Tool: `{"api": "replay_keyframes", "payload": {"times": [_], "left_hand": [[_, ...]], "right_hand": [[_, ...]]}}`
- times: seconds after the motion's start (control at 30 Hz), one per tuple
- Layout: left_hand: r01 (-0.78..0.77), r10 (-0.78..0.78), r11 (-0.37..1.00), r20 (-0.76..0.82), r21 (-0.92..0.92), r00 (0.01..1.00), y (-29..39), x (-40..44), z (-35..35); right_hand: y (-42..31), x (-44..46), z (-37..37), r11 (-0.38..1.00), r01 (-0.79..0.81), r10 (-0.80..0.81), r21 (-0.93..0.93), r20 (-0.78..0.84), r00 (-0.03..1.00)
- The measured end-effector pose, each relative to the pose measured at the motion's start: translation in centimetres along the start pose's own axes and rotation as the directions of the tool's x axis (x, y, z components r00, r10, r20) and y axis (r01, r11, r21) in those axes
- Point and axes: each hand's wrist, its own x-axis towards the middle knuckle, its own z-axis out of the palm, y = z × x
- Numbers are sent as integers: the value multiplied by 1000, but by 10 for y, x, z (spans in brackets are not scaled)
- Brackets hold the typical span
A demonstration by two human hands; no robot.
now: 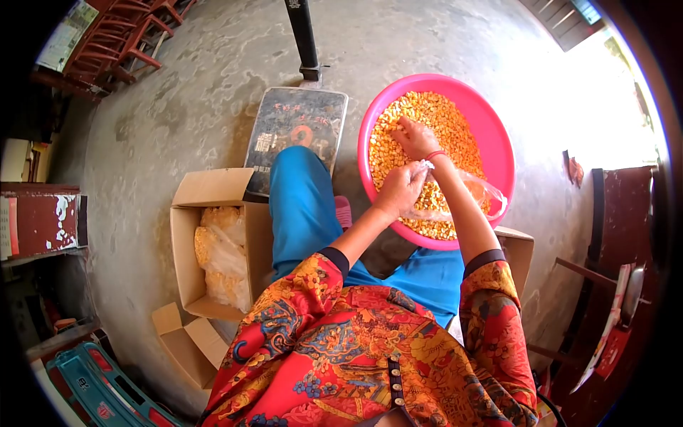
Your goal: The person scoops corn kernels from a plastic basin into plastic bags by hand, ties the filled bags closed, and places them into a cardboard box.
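Observation:
A round pink basin (502, 153) holds a heap of orange-yellow kernels (448, 117). My left hand (402, 188) is closed on the gathered edge of a clear plastic bag (466, 193), which lies over the kernels in the lower part of the basin. Just above it, my right hand (417, 139), with a red band at the wrist, rests at the kernels; its fingertips dip among them and its fingers look slightly apart. Part of the bag is hidden behind my right forearm.
Left of my knee, an open cardboard box (186, 245) holds filled plastic bags (224, 256). A platform scale (299, 117) with a black post stands ahead. Red chairs (121, 35) are at upper left, a teal object (99, 384) lower left, dark red furniture (626, 220) right.

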Motion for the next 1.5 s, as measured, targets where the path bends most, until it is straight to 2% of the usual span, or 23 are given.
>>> {"api": "replay_keyframes", "payload": {"times": [0.03,0.07,0.1,0.13,0.17,0.23,0.3,0.43,0.5,0.57,0.63,0.77,0.8,0.87,1.0,1.03,1.1,1.17,1.27,1.33,1.37,1.43,1.5], "left_hand": [[0,0,1000,-3,0,1000,-1,0,0],[6,-6,1000,6,-15,1000,4,-1,-2],[12,-11,999,17,-30,1000,7,-1,-3],[11,-11,999,18,-33,1000,6,-1,-2],[37,-36,997,14,-73,999,4,-1,-1],[62,-61,992,12,-111,998,0,0,1],[-38,20,980,-95,-193,995,1,2,3],[302,-289,835,100,-461,952,-10,5,-5],[322,-313,783,110,-533,943,-7,6,-7],[215,-325,747,-64,-630,944,-10,8,-2],[255,-343,738,-22,-625,939,-10,7,-7],[262,-364,731,-34,-630,931,-1,7,-6],[212,-335,718,-63,-663,940,2,6,-5],[214,-332,716,-54,-664,942,-2,7,-6],[252,-357,685,-14,-683,934,-1,6,-6],[252,-358,684,-14,-684,933,-2,6,-8],[292,-263,840,128,-457,956,-1,5,-13],[355,-295,824,200,-441,934,3,1,-10],[-76,94,942,39,-326,995,-11,2,9],[-7,28,976,92,-216,995,-2,0,1],[57,-43,993,140,-99,989,1,0,-2],[10,7,987,104,-163,995,-11,0,3],[-11,24,987,82,-158,996,-3,-1,1]], "right_hand": [[11,2,6,1000,3,-3,-1,1,1000],[18,3,5,935,-79,82,344,7,997],[24,3,6,749,-150,160,645,42,986],[31,-2,5,440,-208,308,874,70,949],[26,-9,-18,87,-414,377,906,355,855],[38,-19,-26,-214,-284,197,935,326,924],[39,-28,-37,-305,-171,215,937,242,946],[25,-55,-70,-338,-64,136,939,116,984],[12,-69,-83,-315,-52,112,948,91,990],[-1,-83,-90,-293,-40,87,955,68,994],[-13,-94,-90,-154,-64,147,986,87,985],[-12,-104,-74,367,13,61,930,-39,997],[-8,-104,-70,367,14,61,930,-39,997],[-5,-106,-66,681,-10,17,732,-2,1000],[-10,-109,-80,829,-11,42,560,-42,998],[-11,-108,-91,796,-127,124,591,47,991],[1,-100,-94,709,-125,186,694,-12,983],[29,-90,-88,708,-123,264,696,-99,959],[100,-75,-63,831,-122,266,542,-195,944],[126,-74,-54,934,-280,331,221,-243,912],[128,-73,-50,935,-278,328,219,-241,914],[131,-72,-43,861,-507,502,44,-235,832],[123,-66,-37,859,-512,499,0,-223,837]]}}
